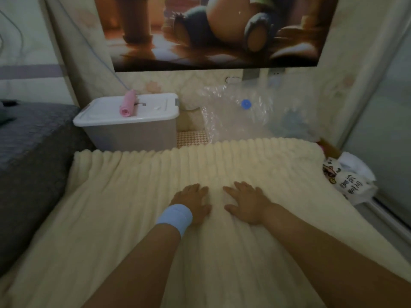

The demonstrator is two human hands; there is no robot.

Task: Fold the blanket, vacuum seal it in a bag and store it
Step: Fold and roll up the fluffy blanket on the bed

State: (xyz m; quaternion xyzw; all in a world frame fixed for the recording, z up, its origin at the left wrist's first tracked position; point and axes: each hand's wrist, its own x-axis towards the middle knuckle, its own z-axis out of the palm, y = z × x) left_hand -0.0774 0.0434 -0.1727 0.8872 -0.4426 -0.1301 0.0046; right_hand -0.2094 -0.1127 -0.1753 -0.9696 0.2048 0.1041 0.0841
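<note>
Cream ribbed blanket (pixel 133 196) spread flat over the floor, its far edge just in front of the storage box (pixel 131 132) and the vacuum bag (pixel 222 121), its left edge against the grey bed (pixel 26 152).

Both hands palm down on the middle of the blanket, side by side, near each other but not touching. Left hand (pixel 191 201): fingers straight and a little spread, pressing on the fabric, nothing gripped; light blue wristband (pixel 175 216) around its wrist. Right hand (pixel 246 203): the same, fingers straight, thumb out to the side, flat on the fabric.

Beyond the far left corner of the blanket, the white storage box with the lid (pixel 104 112) closed; a pink roll (pixel 128 103) lying on the lid. To the right of the box, the clear vacuum bag, crumpled, by the wall, with a blue valve (pixel 245 104) on it. At the right edge of the blanket, a white printed plastic bag (pixel 351 183). Large poster (pixel 211 30) on the wall above.
</note>
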